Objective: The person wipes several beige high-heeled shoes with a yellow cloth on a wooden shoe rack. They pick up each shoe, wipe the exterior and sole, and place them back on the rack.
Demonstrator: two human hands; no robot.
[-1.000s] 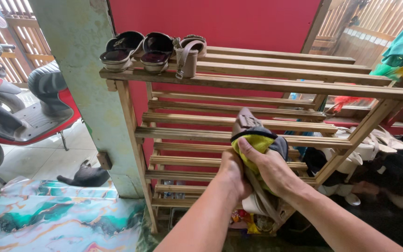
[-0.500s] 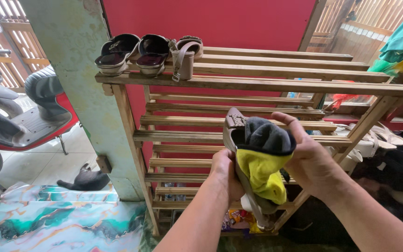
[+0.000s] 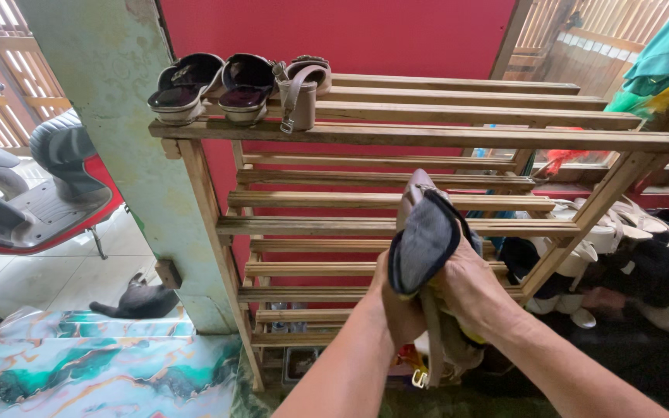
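Shoe [image 3: 420, 193], beige, heeled, held toe-up in front of wooden rack [image 3: 427, 139], between both hands. Left hand [image 3: 396, 306] wrapped closed around its lower body. Right hand [image 3: 470, 282] closed, pressing grey cloth [image 3: 421, 244] against the shoe's side, yellow underside barely showing. Buckled strap [image 3: 425, 364] hangs below the hands. Three other shoes [image 3: 234, 85] on top shelf, left end.

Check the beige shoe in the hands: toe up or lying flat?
Toe up. The beige shoe stands nearly vertical, its strap and buckle hanging low, a grey cloth pressed on it by the right hand.
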